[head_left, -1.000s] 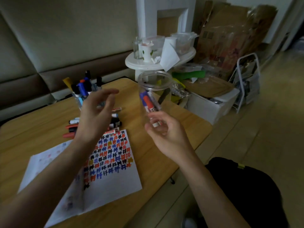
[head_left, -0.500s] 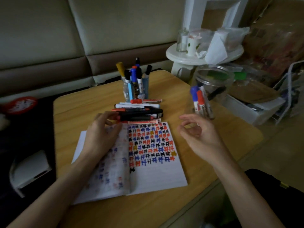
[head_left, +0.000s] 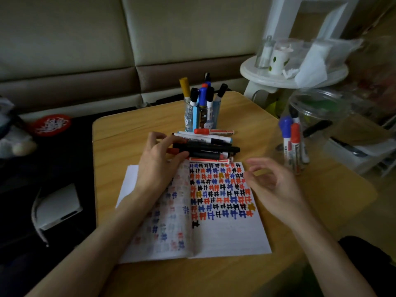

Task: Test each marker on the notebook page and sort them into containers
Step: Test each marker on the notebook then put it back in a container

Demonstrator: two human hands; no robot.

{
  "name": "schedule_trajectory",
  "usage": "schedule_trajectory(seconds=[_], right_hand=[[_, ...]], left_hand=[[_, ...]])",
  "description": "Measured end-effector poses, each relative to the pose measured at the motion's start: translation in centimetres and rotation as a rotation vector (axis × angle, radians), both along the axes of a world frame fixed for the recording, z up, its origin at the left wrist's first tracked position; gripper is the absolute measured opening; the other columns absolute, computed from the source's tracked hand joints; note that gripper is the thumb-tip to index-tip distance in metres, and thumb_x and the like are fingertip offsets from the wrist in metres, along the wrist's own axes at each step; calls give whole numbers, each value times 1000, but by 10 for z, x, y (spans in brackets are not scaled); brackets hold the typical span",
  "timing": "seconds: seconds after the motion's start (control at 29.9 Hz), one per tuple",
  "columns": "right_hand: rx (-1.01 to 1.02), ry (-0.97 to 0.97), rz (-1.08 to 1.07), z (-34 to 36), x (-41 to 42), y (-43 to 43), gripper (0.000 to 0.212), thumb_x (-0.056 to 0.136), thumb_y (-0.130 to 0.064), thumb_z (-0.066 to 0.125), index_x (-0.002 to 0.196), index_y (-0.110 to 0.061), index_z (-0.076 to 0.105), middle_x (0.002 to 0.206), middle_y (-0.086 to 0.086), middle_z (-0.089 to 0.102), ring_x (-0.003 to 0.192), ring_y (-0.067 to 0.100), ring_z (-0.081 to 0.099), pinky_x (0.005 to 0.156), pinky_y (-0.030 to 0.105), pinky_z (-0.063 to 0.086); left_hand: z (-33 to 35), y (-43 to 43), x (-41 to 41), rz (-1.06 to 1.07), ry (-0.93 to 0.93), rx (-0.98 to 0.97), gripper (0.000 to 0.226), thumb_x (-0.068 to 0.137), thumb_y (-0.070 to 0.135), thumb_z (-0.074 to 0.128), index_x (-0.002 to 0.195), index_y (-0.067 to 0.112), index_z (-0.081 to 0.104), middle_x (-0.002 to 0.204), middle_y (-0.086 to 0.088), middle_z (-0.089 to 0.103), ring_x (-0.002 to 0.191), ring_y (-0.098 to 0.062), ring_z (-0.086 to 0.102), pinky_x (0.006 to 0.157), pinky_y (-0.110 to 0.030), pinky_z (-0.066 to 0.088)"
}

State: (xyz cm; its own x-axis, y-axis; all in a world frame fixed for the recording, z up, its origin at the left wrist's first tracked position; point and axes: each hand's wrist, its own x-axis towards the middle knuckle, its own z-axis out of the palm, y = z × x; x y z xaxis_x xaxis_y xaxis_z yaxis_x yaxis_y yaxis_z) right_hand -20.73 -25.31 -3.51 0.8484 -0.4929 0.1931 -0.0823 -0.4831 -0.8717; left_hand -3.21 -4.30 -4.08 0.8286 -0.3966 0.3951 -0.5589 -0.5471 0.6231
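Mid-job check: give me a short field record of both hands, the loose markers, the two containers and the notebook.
notebook: open, right page covered in coloured marks
blue cup: upright, several markers, caps up
clear jar: on the right, a few markers inside
loose markers: flat between notebook and blue cup
left hand: grips a black marker in that pile
right hand: open above notebook's right edge, holding nothing

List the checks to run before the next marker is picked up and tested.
1. Right hand free: ok, open and holding nothing.
2. Left hand on the marker pile: ok. Firm hold on a single marker: cannot tell.
3. Blank space on the notebook page: ok, lower part unmarked.
4. Clear jar upright and open: ok.
5. Blue pen cup upright: ok.
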Motion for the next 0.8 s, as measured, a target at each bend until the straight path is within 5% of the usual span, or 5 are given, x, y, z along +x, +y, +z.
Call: schedule_trajectory(seconds=[0.17,0.27,0.5,0.67,0.8], right_hand=[[-11,22,15,-1,-4,2,23,93,-27,73,114,-36,68,101,-13,69,92,-2,67,78,22,57],[-13,48,14,-1,-6,3,23,93,-30,72,114,-37,68,102,-13,68,93,-3,66,76,19,56],[85,15,32,1,-9,13,20,93,-31,73,112,-30,73,101,-10,73,92,4,70,77,23,58],[540,-69,14,15,-12,40,31,93,-36,71,94,-5,75,79,9,71,70,16,62,65,26,50],[632,-112,-21,21,-16,56,34,92,-38,71,87,-4,72,73,6,69,64,15,60,61,24,50]], left_hand=[[-3,-5,4,5,-40,60,35,91,39,71,125,32,67,131,0,46,108,-18,59,96,-42,54],[2,-8,4,5,-149,138,32,92,36,70,123,31,70,127,-1,52,109,-22,55,95,-48,50],[11,-9,-22,-92,-80,-57,22,95,24,68,115,21,75,115,7,68,101,-7,61,87,-31,55],[20,2,-71,-236,155,-120,20,95,29,68,113,36,73,103,27,69,100,11,64,83,-12,52],[20,10,-92,-316,144,-41,24,94,37,68,117,36,69,88,35,65,86,12,63,73,-11,50]])
